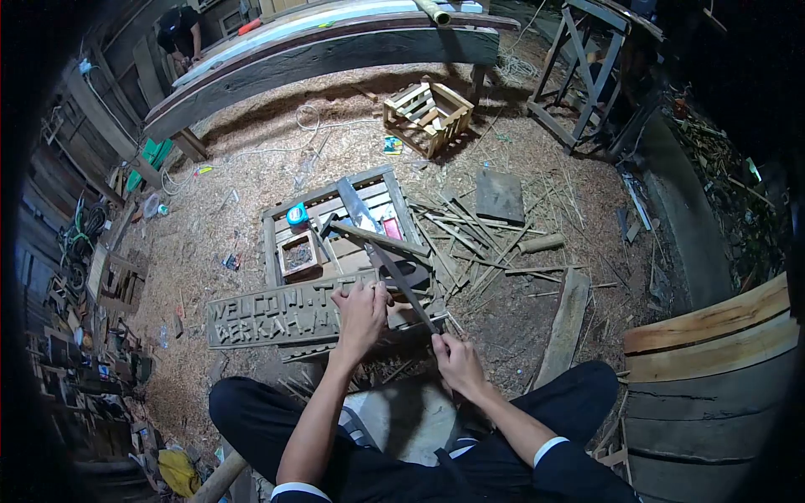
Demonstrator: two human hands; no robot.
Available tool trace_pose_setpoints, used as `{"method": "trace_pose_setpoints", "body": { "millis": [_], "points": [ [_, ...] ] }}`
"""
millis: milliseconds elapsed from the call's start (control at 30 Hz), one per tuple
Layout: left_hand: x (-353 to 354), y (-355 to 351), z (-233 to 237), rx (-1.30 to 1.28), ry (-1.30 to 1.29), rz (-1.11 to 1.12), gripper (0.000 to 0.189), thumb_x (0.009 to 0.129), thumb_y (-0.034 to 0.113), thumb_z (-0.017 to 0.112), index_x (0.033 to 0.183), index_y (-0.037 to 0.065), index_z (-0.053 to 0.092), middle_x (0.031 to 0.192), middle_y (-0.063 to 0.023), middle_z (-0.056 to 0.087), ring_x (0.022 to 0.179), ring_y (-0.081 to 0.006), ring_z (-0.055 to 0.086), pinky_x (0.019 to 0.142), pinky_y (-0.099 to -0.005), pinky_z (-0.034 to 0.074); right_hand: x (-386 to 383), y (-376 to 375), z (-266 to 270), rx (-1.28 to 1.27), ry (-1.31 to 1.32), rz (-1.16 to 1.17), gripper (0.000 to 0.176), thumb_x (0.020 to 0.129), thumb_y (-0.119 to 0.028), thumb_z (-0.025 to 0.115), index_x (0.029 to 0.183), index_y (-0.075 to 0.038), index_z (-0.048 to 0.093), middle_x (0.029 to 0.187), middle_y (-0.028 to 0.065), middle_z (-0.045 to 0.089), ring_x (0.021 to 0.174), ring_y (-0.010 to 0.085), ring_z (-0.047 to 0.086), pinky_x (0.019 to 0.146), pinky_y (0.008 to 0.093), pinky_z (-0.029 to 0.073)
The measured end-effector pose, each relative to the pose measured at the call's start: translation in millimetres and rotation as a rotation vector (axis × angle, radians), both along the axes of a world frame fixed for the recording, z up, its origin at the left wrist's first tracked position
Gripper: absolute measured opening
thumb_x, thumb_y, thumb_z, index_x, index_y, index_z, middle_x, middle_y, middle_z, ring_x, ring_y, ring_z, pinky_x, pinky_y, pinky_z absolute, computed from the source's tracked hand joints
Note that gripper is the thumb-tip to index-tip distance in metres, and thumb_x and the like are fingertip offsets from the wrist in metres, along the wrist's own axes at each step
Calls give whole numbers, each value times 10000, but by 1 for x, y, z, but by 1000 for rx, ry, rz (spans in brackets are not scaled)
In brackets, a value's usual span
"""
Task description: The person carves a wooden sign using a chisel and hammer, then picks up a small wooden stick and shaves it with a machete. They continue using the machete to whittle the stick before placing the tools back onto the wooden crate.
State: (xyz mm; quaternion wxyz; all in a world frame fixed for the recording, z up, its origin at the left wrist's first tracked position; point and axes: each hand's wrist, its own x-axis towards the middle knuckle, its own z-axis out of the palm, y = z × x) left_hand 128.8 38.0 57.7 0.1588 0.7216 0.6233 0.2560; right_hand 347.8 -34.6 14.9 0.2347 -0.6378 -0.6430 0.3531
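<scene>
My right hand (459, 362) is closed around the handle end of a long knife (404, 285), its narrow blade pointing away and to the left. My left hand (362, 314) rests with bent fingers at the right part of a wooden sign (220, 337); what its fingers pinch, if anything, is hidden. Raised stick letters on the sign read "WELCOM" and "BERKAH". The sign lies on a slatted wooden stand (270, 243). On that stand are a blue tape measure (297, 215), a hammer (327, 225), a small wooden box (298, 254) of dark bits and a handsaw (359, 208).
Thin sticks (478, 230) and a dark square board (500, 196) lie on the shavings to the right. A slatted crate (453, 126) stands before a long workbench (335, 57). Another person (179, 33) bends at its far left. Planks (713, 360) sit at right.
</scene>
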Motion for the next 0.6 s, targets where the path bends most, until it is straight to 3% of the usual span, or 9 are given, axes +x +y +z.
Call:
{"method": "trace_pose_setpoints", "body": {
  "millis": [167,233,267,300,333,400,433,533,600],
  "points": [
    [-6,-2,3,40,-96,-41,390,1104,281,379,923,83,662,931,-120,645,1030,-288,555,931,-485,276,2,10,-2,44,94,-72,571,1062,-504,435,976,6,675,789,302,665,846,531,652,751,580,512],
    [-11,-4,13,72,-176,43,392,1099,286,407,920,53,665,906,-137,603,1006,-294,531,972,-475,253,1,10,14,30,102,-60,554,1060,-495,452,994,10,671,781,282,674,830,518,665,752,564,520],
    [-16,-6,18,90,-214,89,395,1097,289,421,918,37,667,893,-146,583,995,-296,519,993,-469,241,-2,10,22,121,197,-91,492,1038,-465,525,1007,5,665,797,240,689,803,453,689,742,515,531],
    [-23,-7,30,100,-161,70,400,1092,290,474,901,4,679,840,-109,609,864,-225,547,931,-404,341,-6,10,32,209,296,-118,440,1017,-436,597,1020,0,659,813,198,705,776,387,713,733,466,543],
    [-29,-8,27,103,-155,87,400,1092,290,474,901,4,679,840,-109,609,864,-225,547,931,-404,341,-9,11,45,208,303,-101,440,1017,-436,597,1020,0,659,813,198,705,776,387,713,733,466,543],
    [-39,-10,21,-51,-799,129,396,1087,287,517,888,-10,687,764,-35,618,729,-111,516,728,-324,404,-13,16,69,147,367,-74,365,943,-355,740,1041,-15,652,888,120,718,780,210,696,730,363,540],
    [-42,-14,21,-32,-795,130,377,1084,277,539,879,-3,684,716,23,596,677,-45,461,580,-274,368,-14,19,74,72,429,-26,368,895,-307,800,1077,-16,666,877,86,718,770,133,660,713,309,528],
    [-43,-24,21,-140,-845,115,392,1089,287,526,866,7,686,704,42,559,664,-41,439,605,-261,378,-27,19,86,156,480,-11,413,879,-328,815,1118,-7,711,839,38,702,744,91,619,680,289,510],
    [-45,-26,25,-122,-808,90,431,1097,322,513,854,12,689,711,25,612,648,-38,478,597,-245,397,-27,22,93,88,479,35,341,885,-284,819,1058,-1,741,820,19,697,732,78,608,675,267,507]
  ]
}}
